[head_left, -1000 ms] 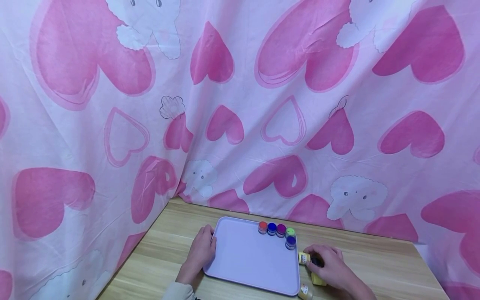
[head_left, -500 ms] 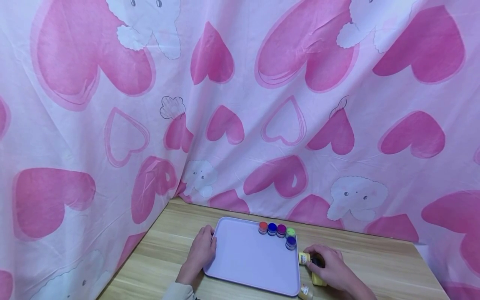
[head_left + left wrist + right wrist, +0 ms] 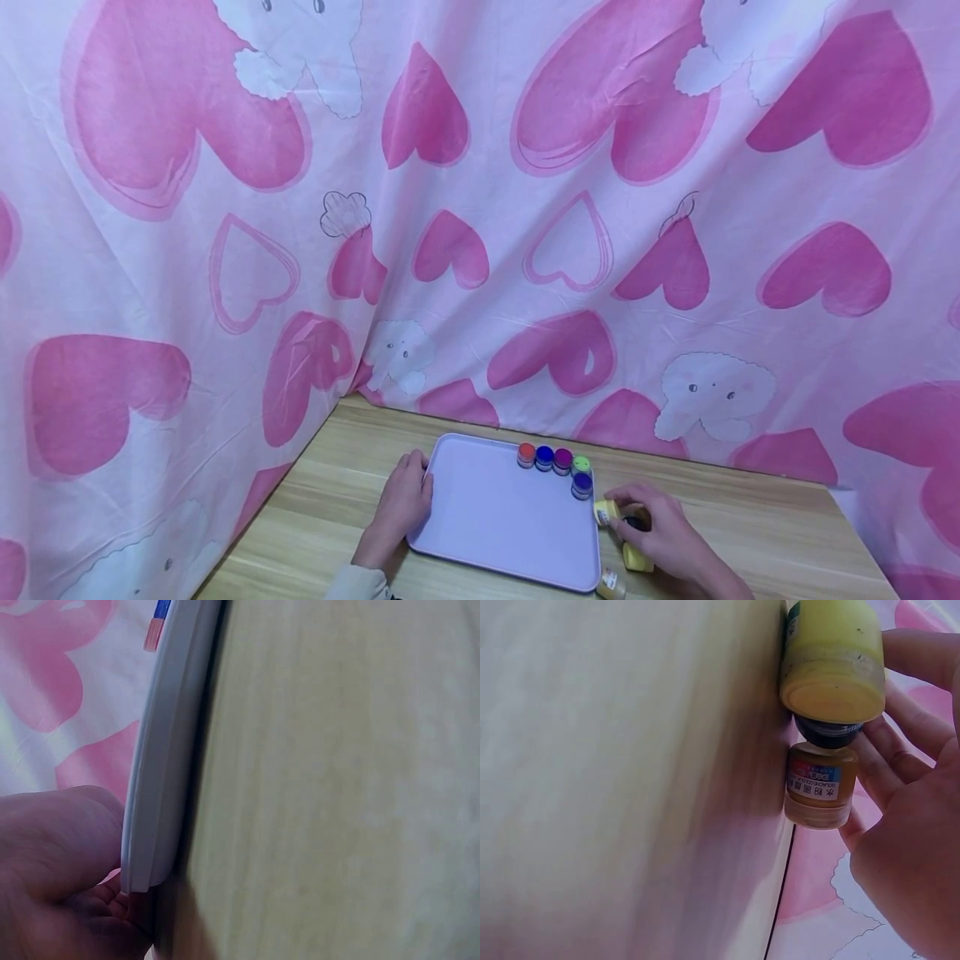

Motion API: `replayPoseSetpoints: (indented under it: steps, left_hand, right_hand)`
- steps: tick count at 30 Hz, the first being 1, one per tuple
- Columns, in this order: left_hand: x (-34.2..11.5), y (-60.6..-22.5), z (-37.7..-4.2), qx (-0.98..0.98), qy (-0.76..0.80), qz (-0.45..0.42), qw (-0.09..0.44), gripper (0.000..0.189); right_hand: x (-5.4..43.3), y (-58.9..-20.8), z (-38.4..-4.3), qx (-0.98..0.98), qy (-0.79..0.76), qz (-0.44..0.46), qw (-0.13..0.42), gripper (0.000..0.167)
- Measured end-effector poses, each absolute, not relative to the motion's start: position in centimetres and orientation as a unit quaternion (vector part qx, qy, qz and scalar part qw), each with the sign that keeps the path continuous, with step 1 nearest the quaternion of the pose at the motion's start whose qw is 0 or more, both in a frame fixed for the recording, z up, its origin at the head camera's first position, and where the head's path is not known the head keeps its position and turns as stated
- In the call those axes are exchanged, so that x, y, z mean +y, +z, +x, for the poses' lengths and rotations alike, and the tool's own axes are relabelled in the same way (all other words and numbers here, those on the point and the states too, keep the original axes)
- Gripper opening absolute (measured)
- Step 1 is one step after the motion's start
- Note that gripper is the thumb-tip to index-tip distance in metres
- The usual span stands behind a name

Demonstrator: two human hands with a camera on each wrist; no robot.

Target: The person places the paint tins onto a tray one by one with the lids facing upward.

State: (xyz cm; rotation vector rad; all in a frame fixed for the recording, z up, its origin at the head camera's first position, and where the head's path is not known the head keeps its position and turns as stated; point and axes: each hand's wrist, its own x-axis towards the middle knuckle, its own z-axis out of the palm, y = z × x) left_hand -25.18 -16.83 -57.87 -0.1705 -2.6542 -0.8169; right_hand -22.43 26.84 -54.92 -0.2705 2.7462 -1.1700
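Observation:
At the left rim of a lilac tray (image 3: 510, 517), my left hand (image 3: 405, 500) holds the edge; in the left wrist view its curled fingers (image 3: 112, 907) sit by the tray's underside. My right hand (image 3: 660, 529) pinches a small yellow paint jar (image 3: 604, 512) between thumb and forefinger, beside the tray's right rim. Under that hand another yellow jar (image 3: 637, 557) with a black lid lies on the table, large in the right wrist view. A labelled ochre-looking jar (image 3: 821, 784) appears beyond it there. A gold-brown jar (image 3: 611, 583) lies by the tray's near right corner.
Along the tray's far right corner stand several paint jars: red (image 3: 527, 455), blue (image 3: 543, 458), magenta (image 3: 562, 461), light green (image 3: 581, 464) and violet (image 3: 581, 486). A pink heart-patterned cloth (image 3: 555, 250) hangs behind and left of the wooden table (image 3: 780, 533).
The pinched yellow jar has shifted slightly towards the tray and tilted, the right hand's fingers moving with it. The left hand, tray and other jars look unmoved.

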Motion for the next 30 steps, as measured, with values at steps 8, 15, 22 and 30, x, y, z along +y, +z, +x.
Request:
replayPoseSetpoints:
  steps: [8, 15, 22, 30]
  left_hand:
    - [-16.9, -57.9, -25.3, -0.939, -0.291, -0.057, 0.173, 0.016]
    - [-16.9, -57.7, -25.3, -0.942, -0.292, -0.050, 0.157, 0.015]
    - [-16.8, -57.6, -25.4, -0.942, -0.294, -0.049, 0.155, 0.014]
    - [-16.8, -57.7, -25.2, -0.941, -0.292, -0.051, 0.161, 0.014]
  right_hand:
    - [26.4, -54.6, -22.6, 0.915, -0.389, -0.091, 0.056, 0.033]
    - [26.3, -54.6, -22.7, 0.912, -0.393, -0.115, 0.018, 0.034]
    - [26.2, -54.4, -22.9, 0.904, -0.412, -0.116, 0.011, 0.039]
    - [25.5, -53.7, -22.8, 0.905, -0.411, -0.108, 0.006, 0.040]
